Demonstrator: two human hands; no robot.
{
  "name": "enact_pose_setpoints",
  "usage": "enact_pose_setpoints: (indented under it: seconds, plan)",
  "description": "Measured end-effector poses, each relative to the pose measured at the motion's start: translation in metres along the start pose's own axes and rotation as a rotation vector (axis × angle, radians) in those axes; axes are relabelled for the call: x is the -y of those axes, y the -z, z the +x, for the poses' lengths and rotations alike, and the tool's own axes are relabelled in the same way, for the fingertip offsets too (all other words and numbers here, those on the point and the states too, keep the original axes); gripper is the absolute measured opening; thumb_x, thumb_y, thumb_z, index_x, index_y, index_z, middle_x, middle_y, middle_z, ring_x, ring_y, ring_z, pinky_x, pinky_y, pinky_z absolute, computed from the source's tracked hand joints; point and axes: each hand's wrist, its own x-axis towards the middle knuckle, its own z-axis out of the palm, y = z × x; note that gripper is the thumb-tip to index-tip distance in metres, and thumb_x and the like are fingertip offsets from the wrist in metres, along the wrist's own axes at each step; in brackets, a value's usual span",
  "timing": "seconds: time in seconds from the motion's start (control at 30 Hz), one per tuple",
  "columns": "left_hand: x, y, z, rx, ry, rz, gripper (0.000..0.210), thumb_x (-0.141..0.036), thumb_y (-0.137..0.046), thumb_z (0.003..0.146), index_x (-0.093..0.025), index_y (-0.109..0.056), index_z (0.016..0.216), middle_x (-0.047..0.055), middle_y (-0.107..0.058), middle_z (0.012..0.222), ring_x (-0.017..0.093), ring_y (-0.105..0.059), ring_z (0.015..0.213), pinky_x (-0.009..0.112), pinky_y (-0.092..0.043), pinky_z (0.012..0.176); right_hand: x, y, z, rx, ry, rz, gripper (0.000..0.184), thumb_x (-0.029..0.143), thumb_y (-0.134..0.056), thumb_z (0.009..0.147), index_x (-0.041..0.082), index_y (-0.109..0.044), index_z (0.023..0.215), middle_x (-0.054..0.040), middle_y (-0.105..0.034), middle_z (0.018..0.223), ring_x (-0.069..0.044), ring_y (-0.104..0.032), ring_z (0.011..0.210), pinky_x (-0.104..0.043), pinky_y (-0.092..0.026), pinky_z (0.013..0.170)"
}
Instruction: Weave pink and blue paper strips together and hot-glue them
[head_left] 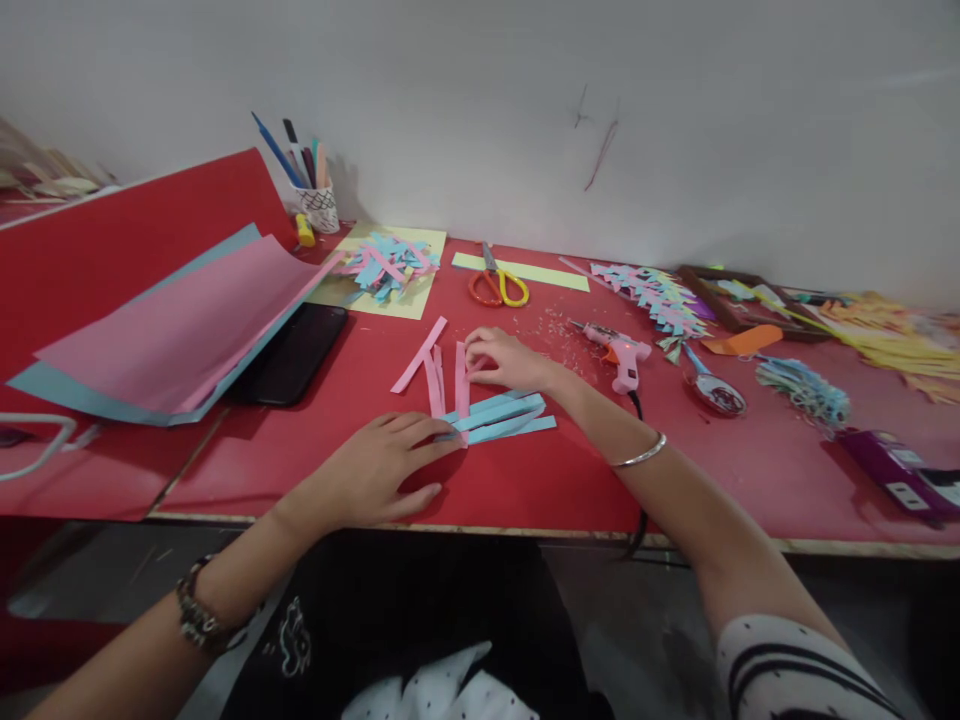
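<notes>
Scissors point(492, 269) and a glue gun point(628, 353) lie beyond the blue strips point(504, 409), which run roughly along the table's point(555, 490) front edge. A pink strip point(460, 385) crosses them, pointing rearward; the right hand point(504, 358) touches it, pinch not discernible. The left hand point(390, 465), fingers extended, hides the blue strips' left ends.

A red table point(540, 500) (its near edge bare and brownish) carries blue strips point(502, 411) at the clock's centre, pink strips point(420, 354) at ten. Scissors point(493, 267) lie at twelve, a glue gun point(626, 365) at two, a spoon point(724, 395) at three; a phone point(300, 355) lies farther out toward ten.
</notes>
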Motion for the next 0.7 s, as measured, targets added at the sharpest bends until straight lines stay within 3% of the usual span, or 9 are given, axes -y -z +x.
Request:
enact_pose_setpoints:
  seconds: [0.17, 0.5, 0.7]
  plan:
    - [0.000, 0.002, 0.001, 0.004, 0.001, -0.005, 0.041, -0.033, -0.039, 0.081, -0.021, -0.047, 0.120, 0.008, -0.055, 0.116, 0.022, -0.050, 0.102, 0.038, -0.038, 0.090, -0.012, -0.008, 0.012, -0.080, 0.057, 0.145, 0.006, 0.020, -0.057, 0.073, 0.014, -0.056, 0.072, -0.0046, -0.048, 0.090, -0.014, -0.048, 0.087, -0.031, -0.038, 0.084]
    - [-0.001, 0.002, -0.001, 0.008, 0.024, -0.058, 0.042, -0.032, -0.042, 0.081, -0.021, -0.045, 0.122, 0.008, -0.055, 0.117, 0.022, -0.050, 0.105, 0.039, -0.038, 0.092, -0.006, -0.018, 0.018, -0.207, -0.058, 0.295, 0.008, 0.018, -0.058, 0.070, 0.013, -0.053, 0.066, -0.0003, -0.046, 0.078, -0.010, -0.046, 0.069, -0.027, -0.040, 0.071]
    - [0.001, -0.002, 0.004, -0.093, 0.216, -0.173, 0.040, -0.032, -0.045, 0.081, -0.017, -0.044, 0.117, 0.010, -0.058, 0.113, 0.020, -0.053, 0.102, 0.034, -0.043, 0.087, 0.003, -0.009, -0.001, -0.115, -0.041, 0.567, 0.011, 0.025, -0.049, 0.077, 0.014, -0.052, 0.077, 0.0009, -0.052, 0.072, -0.010, -0.048, 0.068, -0.026, -0.040, 0.068]
